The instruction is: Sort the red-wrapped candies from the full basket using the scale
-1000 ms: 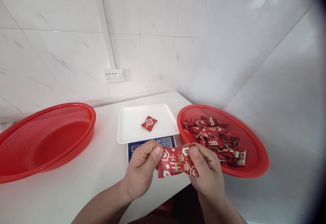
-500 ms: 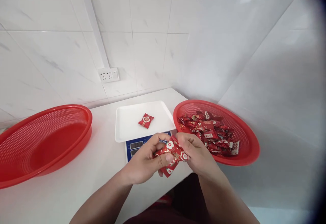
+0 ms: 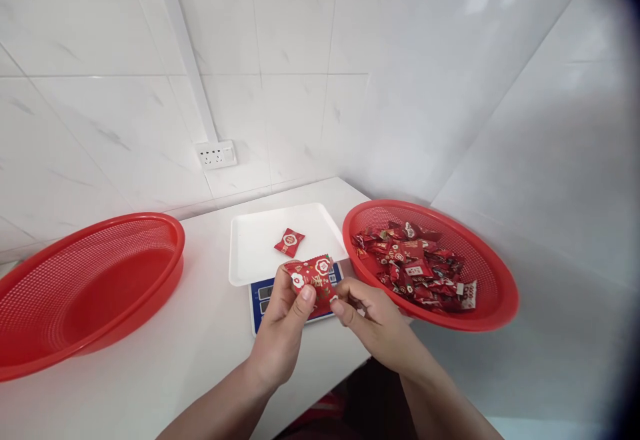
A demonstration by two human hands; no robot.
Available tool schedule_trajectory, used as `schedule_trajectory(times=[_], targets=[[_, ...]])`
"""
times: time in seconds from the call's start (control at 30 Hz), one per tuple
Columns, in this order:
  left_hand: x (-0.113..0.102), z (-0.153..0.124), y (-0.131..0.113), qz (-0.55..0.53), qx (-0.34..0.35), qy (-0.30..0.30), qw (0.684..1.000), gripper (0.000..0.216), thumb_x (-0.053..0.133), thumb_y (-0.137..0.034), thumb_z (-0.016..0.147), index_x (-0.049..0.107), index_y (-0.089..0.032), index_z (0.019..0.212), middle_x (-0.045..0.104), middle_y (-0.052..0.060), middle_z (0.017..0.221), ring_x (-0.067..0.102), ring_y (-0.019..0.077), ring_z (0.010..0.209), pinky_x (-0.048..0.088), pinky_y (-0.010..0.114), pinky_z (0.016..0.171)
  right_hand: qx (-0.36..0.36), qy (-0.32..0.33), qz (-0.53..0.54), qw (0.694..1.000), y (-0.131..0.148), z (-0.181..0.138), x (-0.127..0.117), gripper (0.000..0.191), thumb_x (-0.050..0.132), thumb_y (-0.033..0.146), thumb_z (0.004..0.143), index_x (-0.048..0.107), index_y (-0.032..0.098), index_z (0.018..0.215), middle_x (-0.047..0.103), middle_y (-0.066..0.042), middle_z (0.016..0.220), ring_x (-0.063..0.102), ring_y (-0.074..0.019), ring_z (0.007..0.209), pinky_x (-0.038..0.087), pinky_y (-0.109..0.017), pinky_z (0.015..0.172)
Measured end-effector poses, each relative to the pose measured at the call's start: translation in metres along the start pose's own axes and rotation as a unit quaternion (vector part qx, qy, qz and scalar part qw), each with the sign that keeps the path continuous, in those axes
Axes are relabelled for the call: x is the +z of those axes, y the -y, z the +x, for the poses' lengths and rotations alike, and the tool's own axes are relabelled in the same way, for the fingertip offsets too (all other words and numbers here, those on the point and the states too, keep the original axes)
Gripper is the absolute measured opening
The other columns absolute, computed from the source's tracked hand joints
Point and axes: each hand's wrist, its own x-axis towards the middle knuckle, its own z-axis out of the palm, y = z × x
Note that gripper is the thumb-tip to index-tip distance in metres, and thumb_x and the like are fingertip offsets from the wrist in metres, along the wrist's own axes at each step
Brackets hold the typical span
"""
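Note:
My left hand (image 3: 284, 333) pinches a red snack packet (image 3: 313, 279) with white flowers and gold print, holding it up over the blue scale's keypad (image 3: 280, 297). My right hand (image 3: 373, 320) is beside it, thumb and finger pinched at the packet's lower right corner. One small red wrapped candy (image 3: 289, 241) lies on the white weighing tray (image 3: 260, 253) just beyond my hands. A red mesh basket (image 3: 495, 307) on the right holds a heap of red wrapped candies (image 3: 417, 268).
A second, larger red mesh basket (image 3: 75, 293) sits on the left of the white table (image 3: 175, 360), with nothing visible inside. White tiled walls close in behind and to the right; a wall socket (image 3: 216, 155) is above the table.
The packet was stretched flat between both hands, then folded and twisted, and now my left hand holds it raised closer to the tray. My right hand has slid down to its corner.

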Motion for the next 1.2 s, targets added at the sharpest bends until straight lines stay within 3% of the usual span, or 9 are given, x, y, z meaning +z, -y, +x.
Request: schedule_trajectory(times=[0.13,0.23,0.3,0.47,0.7,0.9,1.07,1.2], targets=[[-0.01,0.005,0.002,0.041,-0.012,0.01,0.999,0.03,0.055,-0.048,0.082,0.056,-0.019,0.092,0.064,0.004,0.087,0.056,0.0159,0.08,0.043,0.027,0.071,0.022,0.043,0.071,0.996,-0.001,-0.001,-0.01,0.04,0.049,0.047,0.084,0.039,0.02,0.056,0.042,0.005,0.05,0.037,-0.0082,0.047,0.03,-0.021,0.046],[-0.016,0.01,-0.006,0.089,-0.026,0.028,0.995,0.035,0.057,-0.05,0.079,0.052,-0.017,0.069,0.051,-0.003,0.059,0.043,0.0084,0.055,0.034,0.022,0.054,0.027,0.058,0.115,0.991,-0.004,0.0,-0.016,0.042,0.054,0.047,0.08,0.039,0.02,0.053,0.039,0.006,0.047,0.034,-0.0073,0.044,0.027,-0.021,0.044],[-0.017,0.012,-0.011,0.129,-0.052,0.062,0.988,0.039,0.058,-0.049,0.078,0.046,-0.016,0.061,0.042,-0.006,0.052,0.033,0.0057,0.048,0.027,0.02,0.048,0.038,0.048,0.134,0.989,-0.005,0.001,-0.018,0.04,0.057,0.047,0.079,0.042,0.019,0.054,0.04,0.006,0.048,0.033,-0.0069,0.044,0.027,-0.021,0.043],[-0.014,0.01,-0.012,0.161,-0.058,0.059,0.984,0.041,0.055,-0.049,0.08,0.041,-0.018,0.059,0.038,-0.006,0.051,0.028,0.0051,0.046,0.024,0.019,0.045,0.053,-0.004,0.162,0.985,-0.001,0.002,-0.014,0.04,0.054,0.051,0.081,0.044,0.019,0.059,0.042,0.006,0.05,0.034,-0.0069,0.044,0.029,-0.02,0.043],[-0.013,0.006,-0.003,0.138,-0.018,0.005,0.99,0.041,0.054,-0.052,0.08,0.043,-0.018,0.061,0.038,-0.006,0.052,0.029,0.0058,0.047,0.026,0.02,0.047,0.002,-0.044,0.085,0.995,0.007,-0.002,-0.01,0.043,0.048,0.049,0.085,0.043,0.019,0.055,0.042,0.004,0.049,0.034,-0.0079,0.045,0.029,-0.021,0.043],[-0.011,0.006,-0.003,0.13,-0.005,-0.01,0.991,0.043,0.052,-0.055,0.08,0.041,-0.018,0.061,0.034,-0.007,0.051,0.026,0.0063,0.047,0.024,0.021,0.047,-0.003,-0.052,0.137,0.989,0.0,-0.003,-0.003,0.042,0.049,0.046,0.086,0.043,0.019,0.055,0.042,0.004,0.048,0.033,-0.0078,0.044,0.028,-0.022,0.043],[-0.015,0.006,-0.011,0.185,0.016,0.036,0.982,0.045,0.046,-0.054,0.084,0.038,-0.018,0.058,0.039,-0.005,0.055,0.032,0.0076,0.051,0.029,0.022,0.052,0.008,-0.08,0.155,0.985,0.002,0.002,-0.005,0.044,0.05,0.049,0.084,0.041,0.019,0.053,0.04,0.005,0.047,0.033,-0.0078,0.044,0.028,-0.022,0.043],[-0.015,0.005,-0.014,0.237,0.012,0.101,0.966,0.045,0.038,-0.052,0.088,0.049,-0.017,0.061,0.052,0.0,0.06,0.046,0.0114,0.059,0.036,0.024,0.059,0.003,-0.106,0.125,0.986,0.003,0.004,-0.007,0.046,0.047,0.052,0.085,0.041,0.019,0.054,0.041,0.004,0.049,0.035,-0.008,0.045,0.03,-0.021,0.043]])
